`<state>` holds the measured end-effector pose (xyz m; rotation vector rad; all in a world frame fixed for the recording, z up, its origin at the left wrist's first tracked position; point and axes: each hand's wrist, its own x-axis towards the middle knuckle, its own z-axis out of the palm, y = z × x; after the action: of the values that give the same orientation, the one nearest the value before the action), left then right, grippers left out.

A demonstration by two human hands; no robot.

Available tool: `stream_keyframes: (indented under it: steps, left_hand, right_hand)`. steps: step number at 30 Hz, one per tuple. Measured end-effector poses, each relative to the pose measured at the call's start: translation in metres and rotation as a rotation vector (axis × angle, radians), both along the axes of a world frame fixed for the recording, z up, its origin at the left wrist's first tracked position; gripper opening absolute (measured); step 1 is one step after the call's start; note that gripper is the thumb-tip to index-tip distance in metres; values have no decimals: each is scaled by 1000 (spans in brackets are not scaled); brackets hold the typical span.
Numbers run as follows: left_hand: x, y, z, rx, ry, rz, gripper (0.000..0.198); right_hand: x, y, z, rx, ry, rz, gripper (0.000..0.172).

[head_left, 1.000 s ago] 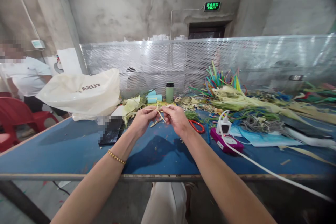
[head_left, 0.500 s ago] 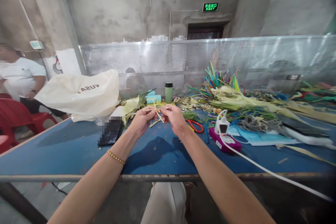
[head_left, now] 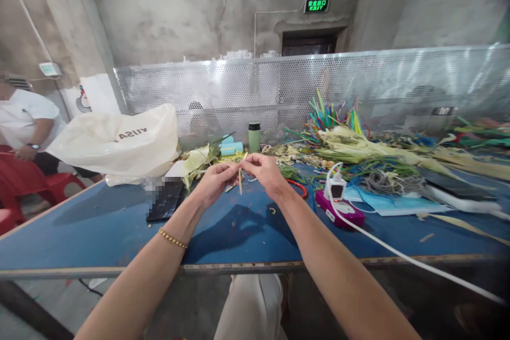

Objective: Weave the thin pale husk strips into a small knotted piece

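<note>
Above the blue table, my left hand (head_left: 217,181) and my right hand (head_left: 263,171) meet, fingertips pinched together. Between them they grip a thin pale husk strip (head_left: 240,185). One end hangs down below the fingers, and a short tip pokes up beside my right thumb. Where the strip passes between the fingertips it is hidden. Just behind the hands stand a green bottle (head_left: 254,139) with a black lid and some light-blue rolls (head_left: 232,146). A red-handled tool (head_left: 298,187) lies partly behind my right wrist.
A white bag (head_left: 119,135) and a dark phone-like slab (head_left: 165,201) lie left. On the right are pale husks (head_left: 358,147), bundled wires (head_left: 380,176), a purple power block (head_left: 340,211) with a trailing white cable (head_left: 402,252). A person in a white shirt (head_left: 32,117) is at far left.
The strip, which crossed another pale strand between my hands, now hangs nearly straight down from the fingertips. My right hand has shifted slightly toward the left one. The view has tilted a little.
</note>
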<state>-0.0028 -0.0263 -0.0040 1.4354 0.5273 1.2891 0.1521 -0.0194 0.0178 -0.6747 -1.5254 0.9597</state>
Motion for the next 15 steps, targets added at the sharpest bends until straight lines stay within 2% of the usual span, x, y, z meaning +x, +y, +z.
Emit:
stream_keyframes:
  steps: [6, 10, 15]
  left_hand:
    - [4, 1, -2, 21, 6, 123, 19]
    - [5, -1, -2, 23, 21, 82, 19]
    - [6, -2, -1, 8, -4, 80, 19]
  right_hand:
    - [-6, -2, -4, -9, 42, 54, 29]
    - [-9, -3, -6, -66, 137, 170, 31]
    - [-12, -2, -7, -103, 213, 188, 34]
